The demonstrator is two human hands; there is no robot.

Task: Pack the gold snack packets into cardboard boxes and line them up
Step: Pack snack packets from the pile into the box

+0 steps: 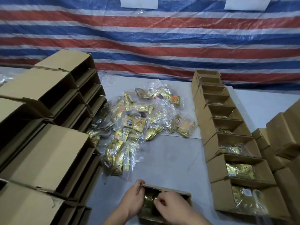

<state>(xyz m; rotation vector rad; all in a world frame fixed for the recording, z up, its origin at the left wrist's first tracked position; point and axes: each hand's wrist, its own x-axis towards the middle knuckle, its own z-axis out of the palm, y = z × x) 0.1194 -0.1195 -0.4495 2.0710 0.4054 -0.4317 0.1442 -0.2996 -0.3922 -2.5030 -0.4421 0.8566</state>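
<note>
Both hands worked one open box (pixel 164 203) — left hand (pixel 134 200) gripped its rim, right hand (pixel 172 207) pinched a gold packet (pixel 148 200) inside; forced down, it might crumple or snag.

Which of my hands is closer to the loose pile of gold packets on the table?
Left. The left hand grips the near box's left end, just below the pile's nearest packets. The right hand is inside that box, farther right and nearer you.

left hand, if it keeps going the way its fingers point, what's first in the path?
Likely the far wall of the open cardboard box that the left hand grips at its near-left corner. Past that lies bare table, then the gold snack packets. Depth is uncertain from this one view.
</note>
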